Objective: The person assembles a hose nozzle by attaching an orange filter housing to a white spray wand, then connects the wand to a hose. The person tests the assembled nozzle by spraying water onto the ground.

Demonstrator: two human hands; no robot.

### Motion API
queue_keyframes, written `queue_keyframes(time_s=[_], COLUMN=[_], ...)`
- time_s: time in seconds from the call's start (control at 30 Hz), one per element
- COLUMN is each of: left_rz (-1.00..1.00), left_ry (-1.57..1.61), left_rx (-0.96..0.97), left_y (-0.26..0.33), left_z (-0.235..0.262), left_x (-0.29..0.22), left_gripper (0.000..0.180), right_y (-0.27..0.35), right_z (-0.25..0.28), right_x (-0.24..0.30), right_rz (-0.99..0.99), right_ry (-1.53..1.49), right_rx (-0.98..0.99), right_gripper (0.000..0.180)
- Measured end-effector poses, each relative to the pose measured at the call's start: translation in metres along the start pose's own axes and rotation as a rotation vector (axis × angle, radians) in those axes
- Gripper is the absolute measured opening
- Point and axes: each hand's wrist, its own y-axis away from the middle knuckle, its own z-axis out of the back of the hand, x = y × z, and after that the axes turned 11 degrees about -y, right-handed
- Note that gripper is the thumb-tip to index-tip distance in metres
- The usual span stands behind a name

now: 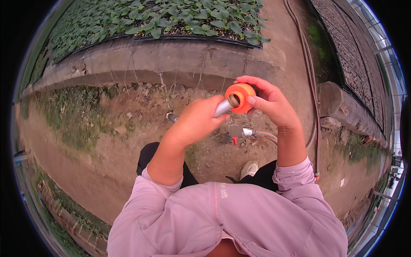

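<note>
Fitting the orange nozzle cap onto the metal pipe end, mid-frame.

My left hand (195, 122) has its fingers wrapped around the metal pipe (223, 107), threaded tip up; my right hand (267, 103) pinches the orange cap (241, 97) between thumb and fingers, touching that tip. I judge the joining step is in hand; next I'd need the threads square before turning. A hose fitting (237, 131) lies on the dirt path (107, 141) below.

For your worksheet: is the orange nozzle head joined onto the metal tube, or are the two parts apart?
Apart. The orange nozzle head sits in the right hand, the metal tube in the left hand; the tube's threaded end shows bare beside it.
</note>
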Motion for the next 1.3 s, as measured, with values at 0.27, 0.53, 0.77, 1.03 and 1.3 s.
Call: queue_keyframes(time_s=[0.27,0.53,0.77,1.03,1.3], left_rz=[0.165,-0.007,-0.493,-0.815,-0.249], left_ry=[0.281,0.658,0.941,1.458,1.459], left_rx=[-0.076,-0.508,-0.597,-0.595,-0.391], left_y=[0.005,0.043,0.069,0.026,-0.042], left_z=[0.025,0.073,0.103,0.089,0.002], left_x=[0.000,-0.010,0.025,0.047,0.014], left_gripper=[0.030,0.037,0.046,0.039,0.036], right_y=[-0.013,-0.021,-0.005,-0.008,-0.024], right_z=[0.020,0.110,0.085,0.029,0.090], right_x=[-0.018,-0.047,-0.059,-0.086,-0.041], right_rz=[0.040,0.150,-0.155,-0.224,0.114], right_ry=[-0.466,-0.513,-0.877,-0.981,-1.057], right_rx=[-0.168,-0.671,-0.374,-0.212,-0.197], right_gripper=[0.047,0.036,0.033,0.044,0.034])
